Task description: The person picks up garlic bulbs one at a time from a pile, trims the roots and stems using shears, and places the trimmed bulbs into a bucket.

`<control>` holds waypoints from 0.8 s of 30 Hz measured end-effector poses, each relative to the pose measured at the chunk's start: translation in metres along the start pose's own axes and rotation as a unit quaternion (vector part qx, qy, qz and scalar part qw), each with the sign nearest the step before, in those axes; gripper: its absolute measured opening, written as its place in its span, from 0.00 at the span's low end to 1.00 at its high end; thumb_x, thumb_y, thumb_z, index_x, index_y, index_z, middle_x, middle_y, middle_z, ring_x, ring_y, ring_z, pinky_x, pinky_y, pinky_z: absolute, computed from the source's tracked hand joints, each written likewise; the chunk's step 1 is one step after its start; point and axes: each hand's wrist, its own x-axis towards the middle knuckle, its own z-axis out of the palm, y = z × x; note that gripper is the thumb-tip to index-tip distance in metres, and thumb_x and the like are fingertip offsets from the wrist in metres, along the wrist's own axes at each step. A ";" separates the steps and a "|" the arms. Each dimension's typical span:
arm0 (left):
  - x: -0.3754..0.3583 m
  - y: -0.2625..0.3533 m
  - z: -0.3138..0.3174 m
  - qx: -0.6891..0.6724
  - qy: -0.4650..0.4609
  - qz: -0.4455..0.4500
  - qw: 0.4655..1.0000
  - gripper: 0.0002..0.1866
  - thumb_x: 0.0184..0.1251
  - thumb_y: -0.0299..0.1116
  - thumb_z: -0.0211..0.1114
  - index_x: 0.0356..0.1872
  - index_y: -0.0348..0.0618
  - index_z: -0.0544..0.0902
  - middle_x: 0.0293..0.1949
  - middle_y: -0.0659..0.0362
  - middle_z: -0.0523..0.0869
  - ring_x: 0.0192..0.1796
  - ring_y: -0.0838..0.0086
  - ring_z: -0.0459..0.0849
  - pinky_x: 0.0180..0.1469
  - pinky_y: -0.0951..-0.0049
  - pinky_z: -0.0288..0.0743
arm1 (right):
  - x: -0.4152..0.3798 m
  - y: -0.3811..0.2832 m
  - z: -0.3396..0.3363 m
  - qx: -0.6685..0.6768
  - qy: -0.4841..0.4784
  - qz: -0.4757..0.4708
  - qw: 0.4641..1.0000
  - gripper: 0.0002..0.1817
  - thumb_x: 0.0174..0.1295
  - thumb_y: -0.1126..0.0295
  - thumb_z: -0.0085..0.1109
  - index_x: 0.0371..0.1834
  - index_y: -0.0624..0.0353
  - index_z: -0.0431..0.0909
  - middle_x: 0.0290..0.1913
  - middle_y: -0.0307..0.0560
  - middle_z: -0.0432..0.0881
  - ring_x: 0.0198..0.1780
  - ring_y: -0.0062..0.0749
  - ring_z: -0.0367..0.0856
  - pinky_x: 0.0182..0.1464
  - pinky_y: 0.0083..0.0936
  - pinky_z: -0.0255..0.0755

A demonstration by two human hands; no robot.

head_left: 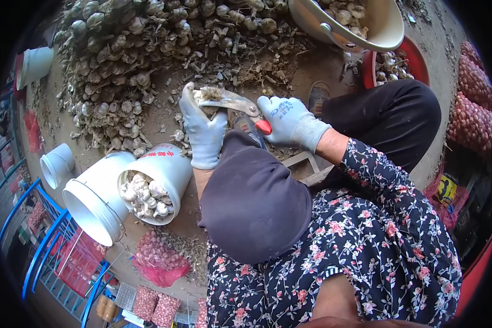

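My left hand (205, 131), in a pale work glove, is closed around a garlic bulb (210, 94), its brown root tuft facing up. My right hand (291, 121), gloved alike, grips red-handled shears (236, 102). Their metal blades reach left, right at the bulb in my left hand. Beyond both hands lies a big heap of garlic bulbs (126, 52) with dry stalks and scraps. Close to my left forearm, a tipped white bucket (169, 164) holds trimmed garlic bulbs (146, 195).
Two more white buckets (95, 199) stand farther left. A cream bucket (344, 33) and a red basin (418, 60), both with garlic in them, are at the upper right. Full net sacks (473, 120) line the right side; a pink net bag (158, 259) sits lower left near a blue rail (38, 246).
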 end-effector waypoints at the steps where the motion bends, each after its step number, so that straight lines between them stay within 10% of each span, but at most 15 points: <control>1: -0.003 0.007 -0.002 -0.107 -0.006 -0.069 0.992 0.39 0.44 0.22 0.68 0.63 0.34 0.63 0.52 0.48 0.75 0.53 0.63 0.78 0.57 0.68 0.71 | 0.001 0.001 -0.001 -0.010 -0.015 -0.006 1.000 0.20 0.57 0.57 0.57 0.43 0.61 0.68 0.36 0.59 0.79 0.40 0.53 0.81 0.42 0.42 0.74; 6: 0.000 -0.015 -0.009 -0.294 -0.112 -0.231 0.921 0.31 0.44 0.21 0.71 0.54 0.35 0.72 0.44 0.58 0.83 0.45 0.76 0.82 0.51 0.76 0.75 | -0.001 0.007 -0.002 -0.023 -0.038 -0.015 0.999 0.19 0.57 0.58 0.56 0.43 0.61 0.68 0.35 0.57 0.79 0.40 0.52 0.81 0.42 0.41 0.74; 16: -0.014 -0.023 0.019 -0.231 -0.027 -0.112 0.966 0.28 0.41 0.24 0.75 0.47 0.39 0.74 0.39 0.57 0.83 0.40 0.73 0.83 0.45 0.72 0.78 | 0.008 0.009 0.001 -0.057 -0.029 -0.056 0.996 0.25 0.58 0.49 0.56 0.45 0.60 0.69 0.41 0.59 0.79 0.46 0.51 0.80 0.47 0.44 0.72; 19: -0.017 -0.022 0.011 -0.256 -0.067 -0.124 0.956 0.24 0.41 0.25 0.75 0.44 0.40 0.76 0.36 0.60 0.82 0.37 0.76 0.81 0.42 0.74 0.77 | 0.003 0.008 0.006 0.002 -0.043 -0.050 0.998 0.19 0.55 0.59 0.57 0.41 0.62 0.67 0.38 0.61 0.80 0.43 0.55 0.80 0.45 0.43 0.74; 24: -0.037 -0.036 0.019 -0.481 -0.145 -0.256 0.826 0.24 0.50 0.21 0.71 0.50 0.39 0.74 0.37 0.60 0.83 0.34 0.79 0.82 0.36 0.80 0.78 | -0.004 0.024 0.010 -0.037 -0.117 0.018 0.992 0.17 0.55 0.62 0.57 0.39 0.61 0.66 0.34 0.62 0.80 0.42 0.57 0.80 0.43 0.46 0.72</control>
